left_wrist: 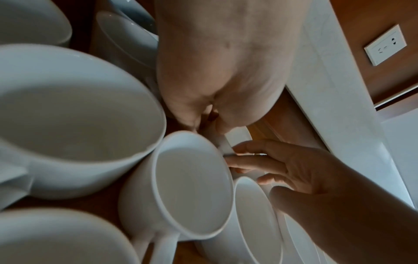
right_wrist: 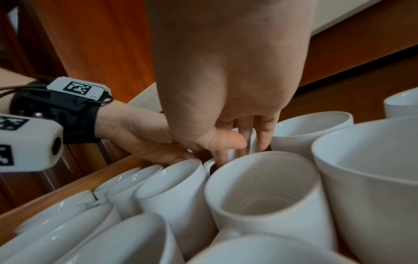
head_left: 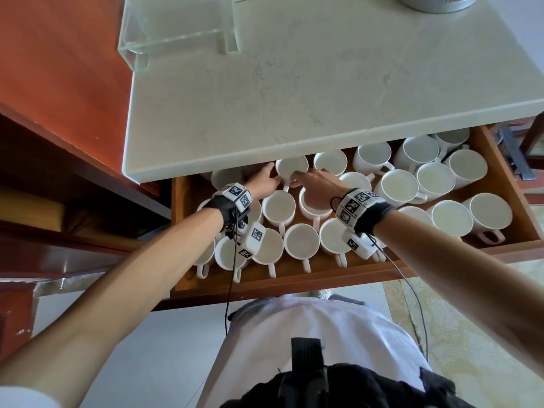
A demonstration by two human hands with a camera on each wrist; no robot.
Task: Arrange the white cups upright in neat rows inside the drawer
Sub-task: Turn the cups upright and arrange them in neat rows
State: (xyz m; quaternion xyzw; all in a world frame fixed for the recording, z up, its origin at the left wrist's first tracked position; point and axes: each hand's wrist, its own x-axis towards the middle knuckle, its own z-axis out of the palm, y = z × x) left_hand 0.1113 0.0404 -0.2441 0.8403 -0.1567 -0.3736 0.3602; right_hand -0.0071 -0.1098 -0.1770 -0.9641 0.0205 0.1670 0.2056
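The open wooden drawer (head_left: 504,175) holds several white cups standing upright, their handles mostly toward me. Both hands reach to one white cup (head_left: 292,168) in the back row, just under the countertop's edge. My left hand (head_left: 275,179) grips its left side and my right hand (head_left: 298,179) grips its right side near the handle. In the right wrist view my right hand (right_wrist: 239,148) has fingers down around the cup (right_wrist: 254,140) with the thumb across, and the left hand (right_wrist: 181,155) meets it. In the left wrist view the left hand (left_wrist: 208,121) pinches the cup (left_wrist: 237,135). The right hand (left_wrist: 239,160) touches it there too.
The pale stone countertop (head_left: 294,83) overhangs the drawer's back row. A clear acrylic box (head_left: 176,22) and a metal vessel (head_left: 435,2) stand on it. Cups on the drawer's right side (head_left: 432,179) stand less evenly. Red-brown cabinetry (head_left: 59,160) lies to the left.
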